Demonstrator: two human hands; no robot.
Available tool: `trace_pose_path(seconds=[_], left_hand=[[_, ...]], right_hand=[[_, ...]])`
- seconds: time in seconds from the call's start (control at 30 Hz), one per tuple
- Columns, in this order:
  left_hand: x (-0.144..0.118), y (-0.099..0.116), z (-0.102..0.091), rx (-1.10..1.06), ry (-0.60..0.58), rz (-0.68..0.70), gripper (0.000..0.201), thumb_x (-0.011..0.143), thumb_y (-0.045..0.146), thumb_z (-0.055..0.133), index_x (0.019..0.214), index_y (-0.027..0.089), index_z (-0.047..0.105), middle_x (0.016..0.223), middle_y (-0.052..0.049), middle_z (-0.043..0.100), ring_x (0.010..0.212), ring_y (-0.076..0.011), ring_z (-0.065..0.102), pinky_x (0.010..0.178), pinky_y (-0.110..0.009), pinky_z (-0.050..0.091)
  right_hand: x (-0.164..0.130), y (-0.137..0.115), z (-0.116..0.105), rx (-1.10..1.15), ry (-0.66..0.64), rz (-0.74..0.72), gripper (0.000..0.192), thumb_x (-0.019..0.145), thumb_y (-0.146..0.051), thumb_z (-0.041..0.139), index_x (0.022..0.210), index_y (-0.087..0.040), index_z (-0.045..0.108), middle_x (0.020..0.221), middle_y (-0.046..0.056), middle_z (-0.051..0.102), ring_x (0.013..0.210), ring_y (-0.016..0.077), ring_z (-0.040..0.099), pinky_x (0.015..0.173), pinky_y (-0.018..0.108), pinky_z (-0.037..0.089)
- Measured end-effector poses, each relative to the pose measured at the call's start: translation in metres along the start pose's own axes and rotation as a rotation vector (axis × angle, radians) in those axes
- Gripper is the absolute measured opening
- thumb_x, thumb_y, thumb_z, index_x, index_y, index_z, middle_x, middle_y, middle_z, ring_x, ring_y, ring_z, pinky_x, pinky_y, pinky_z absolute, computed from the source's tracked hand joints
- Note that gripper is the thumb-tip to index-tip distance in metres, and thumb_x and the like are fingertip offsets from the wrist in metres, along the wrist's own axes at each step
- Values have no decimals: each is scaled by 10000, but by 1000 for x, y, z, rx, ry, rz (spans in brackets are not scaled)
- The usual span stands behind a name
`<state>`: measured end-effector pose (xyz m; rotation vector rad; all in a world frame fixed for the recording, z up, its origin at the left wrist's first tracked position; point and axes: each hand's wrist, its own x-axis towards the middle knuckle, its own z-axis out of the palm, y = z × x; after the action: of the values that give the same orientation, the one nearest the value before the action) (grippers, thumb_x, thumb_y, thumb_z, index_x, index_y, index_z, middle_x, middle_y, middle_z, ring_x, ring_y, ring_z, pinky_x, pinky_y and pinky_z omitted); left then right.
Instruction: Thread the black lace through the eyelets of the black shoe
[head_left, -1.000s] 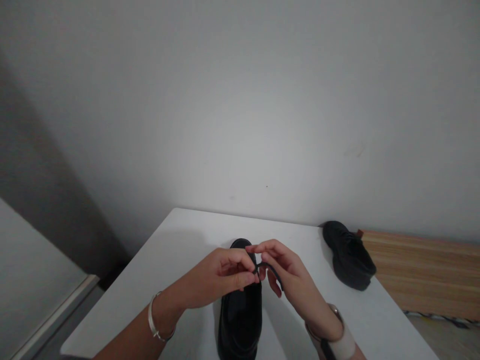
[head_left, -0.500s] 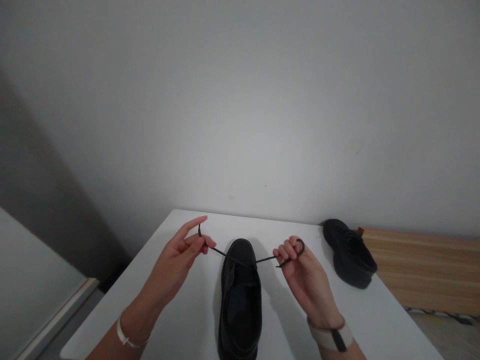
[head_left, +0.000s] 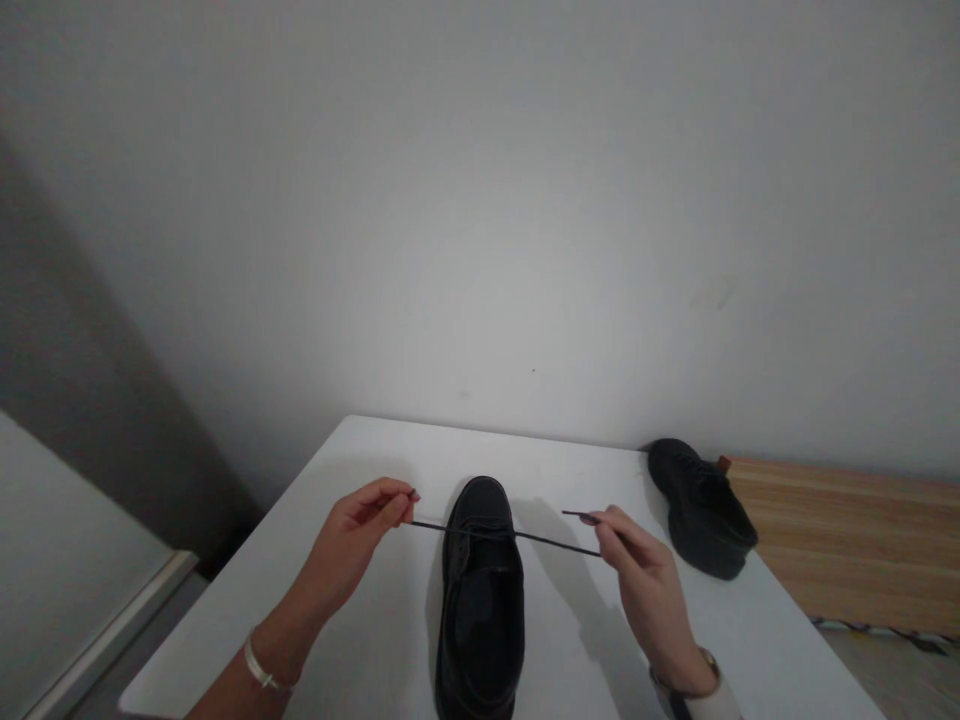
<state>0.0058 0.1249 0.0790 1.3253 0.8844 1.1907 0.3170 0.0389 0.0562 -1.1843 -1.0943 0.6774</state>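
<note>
A black lace-up shoe (head_left: pixel 486 590) lies on the white table with its toe pointing away from me. Its dark shoelace (head_left: pixel 559 543) stretches out to both sides, nearly straight. To the left of the toe, my left hand (head_left: pixel 367 525) is closed, pinching one end of the lace between thumb and fingers. On the other side my right hand (head_left: pixel 641 565) pinches the other end, and a short tip of lace sticks out past its fingers toward the shoe.
A second black shoe (head_left: pixel 701 510) stands at the table's back right edge. Beyond it is a wood-grain board (head_left: pixel 847 540). The white table (head_left: pixel 375 640) meets a pale wall (head_left: pixel 480 250) at the back, and a white panel (head_left: pixel 67 560) stands at the left.
My right hand has moved a little right and down and turned over, palm now facing down. My left hand has closed its raised index finger. The lace is pulled wider.
</note>
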Motion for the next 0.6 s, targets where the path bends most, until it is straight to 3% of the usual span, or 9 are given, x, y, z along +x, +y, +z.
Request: trace_pose_path(seconds=[0.13,0.23,0.6], left_hand=[[-7,-3,5,534,-213,195,123,878,308,682,863,234,779,790,-29,723,784,-197,630,761,-315,451],[-10,-9,10,746,-254,331,105,885,281,671,869,252,771,799,-30,753,796,-214,630,801,-353,416],[-11,-24,26,901,-313,413,121,901,171,629,867,228,730,783,-16,742,786,-202,611,797,-366,364]], right_hand=[[-6,8,4,-251,-171,-47,226,858,-437,709,898,-242,815,639,-9,480,607,165,463,563,305,349],[-7,11,9,-297,-196,-51,244,860,-456,698,892,-244,815,641,-8,485,600,165,466,563,303,358],[-12,28,21,-269,-151,8,341,840,-540,687,810,-211,772,666,1,524,620,172,476,589,305,382]])
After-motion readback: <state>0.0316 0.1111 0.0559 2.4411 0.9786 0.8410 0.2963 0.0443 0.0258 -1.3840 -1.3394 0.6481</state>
